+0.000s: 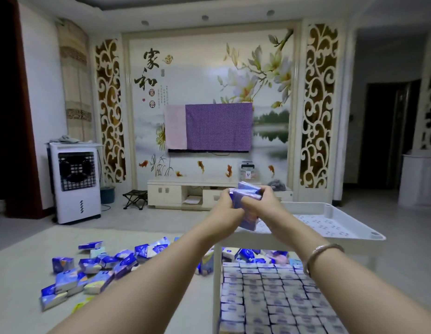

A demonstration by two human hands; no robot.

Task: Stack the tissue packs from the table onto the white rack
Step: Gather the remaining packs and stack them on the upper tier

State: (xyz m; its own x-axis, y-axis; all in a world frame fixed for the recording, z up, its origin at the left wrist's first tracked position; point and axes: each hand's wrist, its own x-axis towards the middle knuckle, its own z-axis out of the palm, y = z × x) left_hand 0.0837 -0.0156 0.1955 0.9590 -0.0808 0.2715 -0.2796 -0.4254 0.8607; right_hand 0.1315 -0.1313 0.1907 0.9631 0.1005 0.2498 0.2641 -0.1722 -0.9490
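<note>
**Both hands clamp a bundle of tissue packs over the rack's top tray**

The left hand (227, 203) and right hand (259, 201) grip a bundle of blue-and-purple plastic tissue packs (247, 206) between them, fingers curled round it, above the near-left corner of the white perforated plastic rack (330, 225). The lower shelf holds tight rows of packs (270, 297). Loose packs (89, 268) lie scattered on the pale floor left of the rack.

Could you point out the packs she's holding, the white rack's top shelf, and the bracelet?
Held packs (248, 192): head view, on the upper pack's purple wrapper between the hands.
Top shelf (330, 224): head view, on its bare perforated floor.
Bracelet (323, 251): head view, on the band across the right wrist.
</note>
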